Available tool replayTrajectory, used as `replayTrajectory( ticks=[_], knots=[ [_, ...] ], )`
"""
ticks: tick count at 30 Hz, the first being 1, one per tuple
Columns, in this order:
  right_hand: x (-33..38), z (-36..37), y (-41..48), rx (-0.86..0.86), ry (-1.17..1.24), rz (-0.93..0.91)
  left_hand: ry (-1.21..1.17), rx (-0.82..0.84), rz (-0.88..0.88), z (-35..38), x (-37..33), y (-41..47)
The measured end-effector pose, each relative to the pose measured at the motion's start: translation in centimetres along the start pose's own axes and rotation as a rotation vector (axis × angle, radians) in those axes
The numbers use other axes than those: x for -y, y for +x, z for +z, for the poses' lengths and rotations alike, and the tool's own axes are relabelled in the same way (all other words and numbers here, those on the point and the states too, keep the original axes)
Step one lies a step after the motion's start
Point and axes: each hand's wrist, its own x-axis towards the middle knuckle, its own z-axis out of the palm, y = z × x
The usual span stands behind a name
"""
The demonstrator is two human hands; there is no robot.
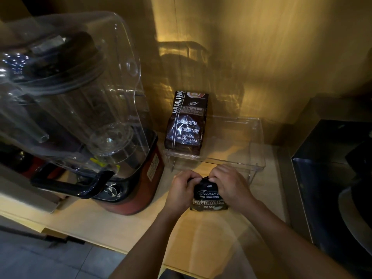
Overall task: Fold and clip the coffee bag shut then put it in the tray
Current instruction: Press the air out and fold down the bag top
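Coffee bag (209, 195) is standing on the table at lower centre, just in front of the clear tray (257, 158), w/ left hand (182, 191) & right hand (231, 186) pinching its top edge, each grip closing on soft, crinkly, likely slippery foil, prob. light, so best taken at the top corners.

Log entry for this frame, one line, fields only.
stage: folding top | left hand and right hand: gripping top of coffee bag | bag: on counter, before tray | clip: not visible | tray holds: other coffee bag

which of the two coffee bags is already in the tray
The brown Gaolin bag, standing in the clear tray. The black Blue Mountain bag sits on the counter in both hands.
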Motion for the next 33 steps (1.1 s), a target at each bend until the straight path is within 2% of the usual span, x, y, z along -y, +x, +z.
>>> replayTrajectory(
  ticks=[5, 7, 11, 18, 21, 24, 29, 31, 33],
  knots=[
    [-0.2, -0.1, 0.1, -0.025, 0.053, 0.04, -0.257, -0.207, -0.292, 0.2, -0.1, -0.2],
    [-0.4, -0.1, 0.0, -0.034, 0.109, 0.107, -0.324, -0.177, -0.366, 0.0, -0.2, 0.0],
    [-1.0, -0.4, 0.1, 0.015, 0.262, 0.361, -0.368, -0.103, -0.48, -0.4, -0.2, 0.0],
    [-0.7, -0.5, 0.0, 0.06, 0.315, 0.512, -0.245, -0.078, -0.657, 0.2, -1.0, 0.1],
    [-1.0, -1.3, 0.0, 0.147, 0.449, 0.531, -0.267, -0.07, -0.657, 0.0, -1.1, 0.3],
    [-1.8, -2.8, -0.3, 0.283, 0.49, 0.461, -0.293, -0.085, -0.613, -0.1, -0.9, 0.4],
    [-2.0, -2.3, -0.5, 0.124, 0.346, 0.483, -0.323, -0.117, -0.568, 0.0, -1.2, 0.4],
    [-2.2, -2.0, -0.4, 0.082, 0.341, 0.468, -0.157, -0.122, -0.439, -0.3, -1.6, 0.4],
    [-2.5, -2.1, -0.4, 0.056, 0.36, 0.453, 0.194, -0.078, -0.24, -0.6, -1.9, 0.4]
  ],
)
